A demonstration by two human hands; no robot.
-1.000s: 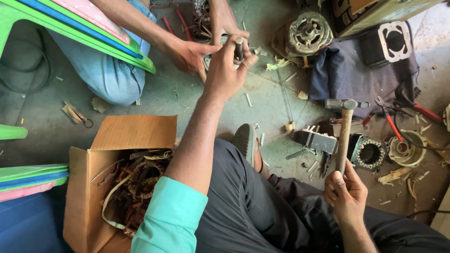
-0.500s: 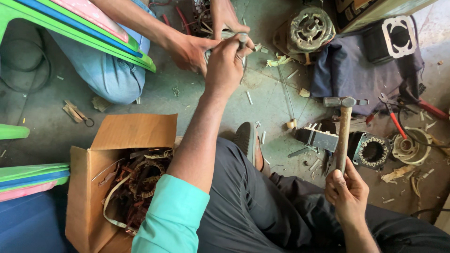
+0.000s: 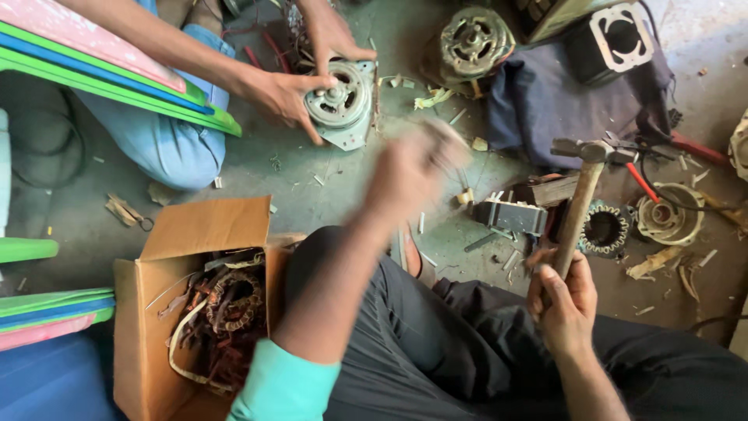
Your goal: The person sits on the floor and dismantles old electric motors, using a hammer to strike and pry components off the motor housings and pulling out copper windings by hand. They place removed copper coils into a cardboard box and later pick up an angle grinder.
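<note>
My right hand [image 3: 562,298] grips the wooden handle of a hammer [image 3: 583,195], whose steel head points up over the floor at the right. My left hand [image 3: 413,168] is in mid-air above the floor, blurred by motion, and I cannot make out whether it holds anything. Beyond it, another person's two hands [image 3: 284,97] hold a small round electric motor [image 3: 340,100] on the concrete floor. A laminated metal motor core [image 3: 514,216] lies between my hands.
A cardboard box [image 3: 195,234] of copper windings stands at my left knee. Another motor [image 3: 471,39], a dark cloth [image 3: 545,101], a stator ring [image 3: 604,230], red-handled pliers [image 3: 643,181] and scraps litter the floor. Green and pink plastic furniture [image 3: 117,70] is at the left.
My left hand has pulled back from the motor that the other person holds, toward me and to the right. The hammer in my right hand has stayed upright.
</note>
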